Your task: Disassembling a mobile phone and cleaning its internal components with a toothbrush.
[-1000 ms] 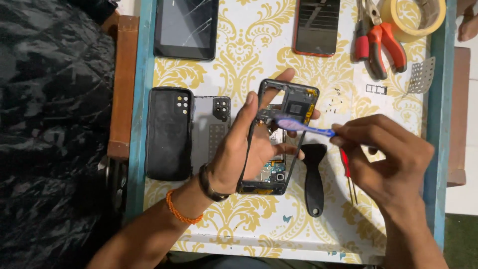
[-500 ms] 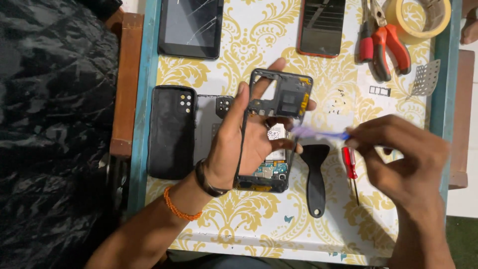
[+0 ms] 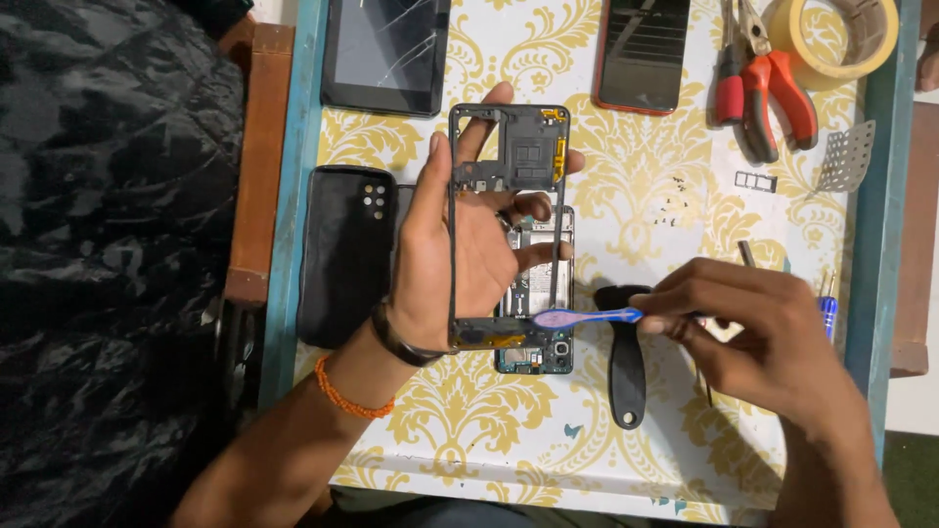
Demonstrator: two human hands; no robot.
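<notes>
Lifted clear since the earlier frames, the frame [image 3: 509, 225] now sits in the left hand [image 3: 460, 254], raised off the phone [image 3: 538, 293] it had been seated on. From the head view, the only one here, that hand is clamped on the frame: the thumb runs along its left rail, the fingers show through its open middle and curl round the right rail, and a fingertip pokes above its top edge. The phone lies flat on the table [image 3: 626, 205] just under and to the right of the hand, its board exposed, partly hidden behind the frame. The right hand [image 3: 763, 342] has drawn back to the right and is pinched shut on a pry tool [image 3: 587, 317] (purple at the tip, blue toward the grip), whose tip touches the lower right corner of the frame. A spudger [image 3: 626, 367] rests on the table below that tool, and a screwdriver [image 3: 827, 313] peeks out past the right knuckles. Left of the left hand lies a black back cover [image 3: 344, 254]. Along the far edge sit a cracked tablet [image 3: 386, 54], a second phone [image 3: 646, 54], red pliers [image 3: 768, 88] and a tape roll [image 3: 831, 34]. Tiny screws [image 3: 670, 207] are scattered near a SIM tray [image 3: 756, 181].
</notes>
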